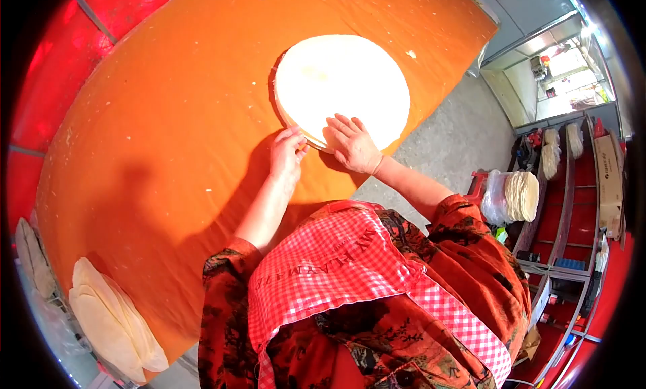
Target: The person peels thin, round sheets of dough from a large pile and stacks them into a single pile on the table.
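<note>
A thick round stack of thin pale flatbread sheets [343,79] lies on the orange-covered table, its top brightly lit. My right hand [353,145] rests flat on the near part of the top sheet, fingers stretched out. At the near left rim, my left hand [288,153] has its fingers bent and closed on the edge of the flatbread. Its fingertips are partly hidden, so how many layers they grip is not visible.
Another pile of flatbread sheets [114,315] lies at the table's lower left corner. The orange tablecloth [168,73] carries small dough scraps. To the right are bagged flatbreads [521,196] and a shelf rack [562,207] with a cardboard box [609,180].
</note>
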Demonstrator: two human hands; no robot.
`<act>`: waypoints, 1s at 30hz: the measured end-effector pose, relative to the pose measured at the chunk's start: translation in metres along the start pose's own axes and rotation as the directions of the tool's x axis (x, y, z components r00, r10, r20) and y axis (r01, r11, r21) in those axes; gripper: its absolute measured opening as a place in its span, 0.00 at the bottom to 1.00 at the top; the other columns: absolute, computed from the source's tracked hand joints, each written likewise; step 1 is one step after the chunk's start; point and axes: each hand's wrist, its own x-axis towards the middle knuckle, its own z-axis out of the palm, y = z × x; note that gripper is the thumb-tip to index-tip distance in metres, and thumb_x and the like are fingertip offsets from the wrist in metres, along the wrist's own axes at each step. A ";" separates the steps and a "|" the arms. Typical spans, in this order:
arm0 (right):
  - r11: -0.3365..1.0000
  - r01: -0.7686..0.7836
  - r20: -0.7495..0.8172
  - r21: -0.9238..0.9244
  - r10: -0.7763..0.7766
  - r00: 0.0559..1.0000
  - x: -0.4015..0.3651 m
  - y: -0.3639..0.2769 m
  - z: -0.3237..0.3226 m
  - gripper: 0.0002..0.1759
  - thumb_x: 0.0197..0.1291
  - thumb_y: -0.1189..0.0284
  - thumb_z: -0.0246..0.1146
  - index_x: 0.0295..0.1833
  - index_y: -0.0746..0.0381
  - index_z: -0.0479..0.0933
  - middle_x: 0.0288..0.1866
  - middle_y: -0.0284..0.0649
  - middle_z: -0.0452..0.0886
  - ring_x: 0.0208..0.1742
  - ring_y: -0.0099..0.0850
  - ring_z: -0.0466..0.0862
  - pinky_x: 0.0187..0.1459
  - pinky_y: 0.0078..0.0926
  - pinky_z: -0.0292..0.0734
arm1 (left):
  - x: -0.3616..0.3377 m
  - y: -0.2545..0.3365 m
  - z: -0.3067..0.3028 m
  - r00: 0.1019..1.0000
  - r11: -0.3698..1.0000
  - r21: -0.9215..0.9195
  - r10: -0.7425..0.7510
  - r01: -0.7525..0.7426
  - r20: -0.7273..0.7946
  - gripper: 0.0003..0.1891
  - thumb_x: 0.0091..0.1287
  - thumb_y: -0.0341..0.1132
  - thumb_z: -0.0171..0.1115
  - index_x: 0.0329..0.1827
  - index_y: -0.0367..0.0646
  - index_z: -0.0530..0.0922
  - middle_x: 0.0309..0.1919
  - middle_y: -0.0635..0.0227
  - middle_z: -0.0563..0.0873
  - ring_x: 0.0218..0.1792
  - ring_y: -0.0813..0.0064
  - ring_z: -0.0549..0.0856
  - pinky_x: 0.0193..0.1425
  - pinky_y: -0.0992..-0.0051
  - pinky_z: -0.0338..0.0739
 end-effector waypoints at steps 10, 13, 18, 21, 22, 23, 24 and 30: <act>1.000 -0.001 -0.088 0.000 0.001 0.996 0.004 -0.011 0.010 0.30 0.53 0.63 0.65 0.61 0.64 0.72 0.67 0.46 0.72 0.69 0.43 0.69 0.64 0.48 0.63 | -0.003 0.001 0.000 0.999 1.000 0.013 -0.017 0.017 0.031 0.18 0.68 0.30 0.57 0.60 0.40 0.73 0.49 0.68 0.79 0.49 0.74 0.77 0.54 0.70 0.73; 0.999 -0.026 -0.140 0.047 0.032 0.990 0.007 -0.013 0.007 0.27 0.52 0.64 0.65 0.58 0.64 0.73 0.64 0.45 0.74 0.67 0.42 0.71 0.61 0.46 0.66 | -0.003 0.001 -0.001 0.999 1.000 0.017 -0.007 0.007 0.035 0.17 0.67 0.30 0.57 0.60 0.41 0.74 0.46 0.70 0.79 0.47 0.76 0.77 0.53 0.71 0.73; 0.999 -0.044 -0.169 0.002 0.044 0.985 0.015 -0.017 0.007 0.22 0.49 0.68 0.64 0.51 0.64 0.75 0.56 0.43 0.77 0.61 0.40 0.75 0.56 0.41 0.69 | -0.009 0.002 0.006 0.999 0.999 0.032 0.029 -0.031 0.040 0.16 0.67 0.28 0.58 0.58 0.43 0.76 0.43 0.73 0.78 0.44 0.79 0.76 0.51 0.73 0.74; 0.999 -0.030 -0.218 -0.035 0.021 0.976 0.016 -0.016 0.014 0.18 0.47 0.70 0.64 0.46 0.63 0.76 0.50 0.42 0.78 0.55 0.39 0.76 0.53 0.38 0.71 | -0.007 -0.001 0.003 0.998 0.999 0.015 0.050 -0.050 0.049 0.16 0.67 0.28 0.57 0.58 0.42 0.75 0.45 0.71 0.77 0.46 0.77 0.77 0.55 0.70 0.75; 0.999 -0.028 -0.219 -0.041 0.018 0.976 0.013 -0.015 0.013 0.17 0.46 0.71 0.63 0.45 0.62 0.76 0.49 0.41 0.78 0.53 0.38 0.77 0.52 0.38 0.71 | -0.006 -0.001 0.003 0.998 0.999 0.003 0.053 -0.053 0.041 0.17 0.67 0.28 0.57 0.59 0.41 0.74 0.47 0.70 0.77 0.47 0.77 0.77 0.57 0.69 0.75; 0.998 -0.027 -0.218 -0.049 0.015 0.976 0.011 -0.015 0.012 0.16 0.46 0.71 0.63 0.43 0.62 0.76 0.47 0.41 0.78 0.51 0.38 0.77 0.51 0.37 0.71 | -0.006 -0.002 0.003 0.998 0.998 -0.009 0.055 -0.055 0.033 0.17 0.67 0.27 0.57 0.59 0.40 0.74 0.48 0.69 0.76 0.48 0.76 0.77 0.59 0.68 0.75; 0.999 -0.028 -0.215 -0.044 0.017 0.976 0.009 -0.015 0.012 0.15 0.45 0.71 0.63 0.42 0.61 0.76 0.46 0.40 0.78 0.50 0.37 0.77 0.50 0.37 0.71 | -0.005 -0.002 0.003 0.998 0.998 -0.021 0.057 -0.057 0.025 0.17 0.67 0.27 0.57 0.59 0.40 0.73 0.49 0.68 0.76 0.49 0.75 0.76 0.60 0.66 0.75; 1.000 -0.009 -0.230 -0.022 0.004 0.973 0.007 -0.013 0.012 0.14 0.45 0.72 0.63 0.41 0.60 0.77 0.44 0.37 0.78 0.47 0.35 0.76 0.48 0.35 0.71 | -0.002 -0.004 0.004 0.997 0.996 -0.070 0.065 -0.063 0.035 0.18 0.68 0.27 0.55 0.61 0.37 0.69 0.52 0.62 0.76 0.52 0.68 0.76 0.64 0.62 0.74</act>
